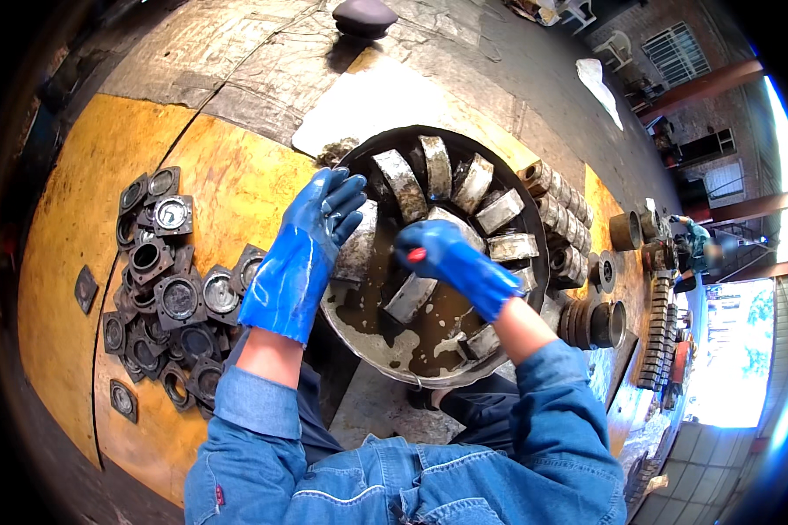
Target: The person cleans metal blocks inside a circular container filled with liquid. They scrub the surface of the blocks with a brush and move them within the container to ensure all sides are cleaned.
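Observation:
A large round metal basin (pixel 372 363) holds murky brown liquid, with several grimy curved metal blocks (pixel 401 182) in it, some partly under the surface. Over the basin's left rim is my left hand (pixel 320 219) in a wet blue rubber glove; its fingers are stretched out and hold nothing. My right hand (pixel 438 252), gloved the same way, is closed above the middle of the basin. It grips something with a red end (pixel 417 255); the rest of that thing is hidden by the hand. Below it, another metal block (pixel 410 297) stands in the liquid.
Left of the basin lies a pile of dark square-flanged metal rings (pixel 178 297) on yellow boards (pixel 61 306). Rows of metal sleeves (pixel 565 219) and round rings (pixel 606 324) stand to the right. A dark cushioned stool (pixel 364 17) is at the far side. Another person (pixel 696 245) is at the far right.

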Action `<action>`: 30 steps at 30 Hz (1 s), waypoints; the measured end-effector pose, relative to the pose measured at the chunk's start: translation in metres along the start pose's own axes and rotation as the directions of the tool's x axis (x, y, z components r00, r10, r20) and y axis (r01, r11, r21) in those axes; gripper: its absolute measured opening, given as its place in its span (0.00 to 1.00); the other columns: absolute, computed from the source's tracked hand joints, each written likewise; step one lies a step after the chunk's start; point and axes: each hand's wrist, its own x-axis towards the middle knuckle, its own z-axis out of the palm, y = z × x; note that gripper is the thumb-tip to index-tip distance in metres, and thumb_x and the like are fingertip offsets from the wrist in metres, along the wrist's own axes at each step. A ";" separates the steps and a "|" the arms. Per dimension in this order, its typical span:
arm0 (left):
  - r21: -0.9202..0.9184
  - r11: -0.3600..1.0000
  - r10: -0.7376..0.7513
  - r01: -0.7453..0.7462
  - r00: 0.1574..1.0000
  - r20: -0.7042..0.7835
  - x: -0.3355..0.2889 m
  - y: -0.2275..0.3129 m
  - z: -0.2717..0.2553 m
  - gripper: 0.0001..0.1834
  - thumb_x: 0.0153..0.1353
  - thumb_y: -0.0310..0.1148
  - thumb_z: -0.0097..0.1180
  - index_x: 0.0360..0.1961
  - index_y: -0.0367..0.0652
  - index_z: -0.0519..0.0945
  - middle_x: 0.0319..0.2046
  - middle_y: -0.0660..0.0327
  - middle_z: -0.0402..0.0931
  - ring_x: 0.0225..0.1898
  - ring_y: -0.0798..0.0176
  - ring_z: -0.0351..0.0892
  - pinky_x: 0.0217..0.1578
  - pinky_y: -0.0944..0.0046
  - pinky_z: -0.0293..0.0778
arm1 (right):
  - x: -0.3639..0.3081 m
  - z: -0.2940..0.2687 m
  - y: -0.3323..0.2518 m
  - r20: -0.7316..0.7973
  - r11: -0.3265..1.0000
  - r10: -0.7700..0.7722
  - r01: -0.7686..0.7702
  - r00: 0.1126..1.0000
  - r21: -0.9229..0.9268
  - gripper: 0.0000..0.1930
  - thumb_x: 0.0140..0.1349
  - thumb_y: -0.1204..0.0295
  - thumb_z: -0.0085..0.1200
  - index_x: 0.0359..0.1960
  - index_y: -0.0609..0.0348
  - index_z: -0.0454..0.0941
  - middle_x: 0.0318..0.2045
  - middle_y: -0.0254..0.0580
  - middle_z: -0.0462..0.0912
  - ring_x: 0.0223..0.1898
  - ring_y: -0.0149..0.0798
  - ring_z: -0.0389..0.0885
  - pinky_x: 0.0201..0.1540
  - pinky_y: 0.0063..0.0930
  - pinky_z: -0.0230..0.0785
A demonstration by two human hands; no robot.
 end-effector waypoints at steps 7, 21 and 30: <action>-0.017 1.000 -0.027 0.026 0.999 -0.019 0.005 0.004 -0.005 0.26 0.76 0.51 0.47 0.65 0.45 0.73 0.62 0.53 0.79 0.58 0.52 0.82 0.51 0.56 0.83 | 0.061 0.065 0.004 0.320 0.989 0.131 -0.144 0.938 0.017 0.12 0.63 0.68 0.57 0.44 0.55 0.88 0.41 0.48 0.90 0.47 0.49 0.89 0.46 0.41 0.82; -0.005 0.998 -0.067 0.067 0.998 0.002 0.004 -0.007 0.002 0.25 0.75 0.52 0.49 0.62 0.46 0.76 0.61 0.55 0.80 0.57 0.55 0.82 0.50 0.59 0.82 | 0.020 -0.016 0.109 -0.539 0.743 0.314 0.150 0.782 0.652 0.10 0.67 0.73 0.64 0.47 0.59 0.86 0.51 0.44 0.87 0.51 0.36 0.85 0.56 0.31 0.77; 0.041 0.998 -0.048 0.047 0.999 0.018 0.003 -0.014 0.010 0.26 0.75 0.52 0.49 0.64 0.46 0.74 0.60 0.56 0.80 0.58 0.57 0.81 0.55 0.58 0.78 | 0.121 -0.032 0.158 -0.360 0.690 0.635 -0.292 0.683 0.663 0.15 0.63 0.59 0.66 0.47 0.50 0.89 0.39 0.37 0.91 0.39 0.32 0.87 0.49 0.30 0.78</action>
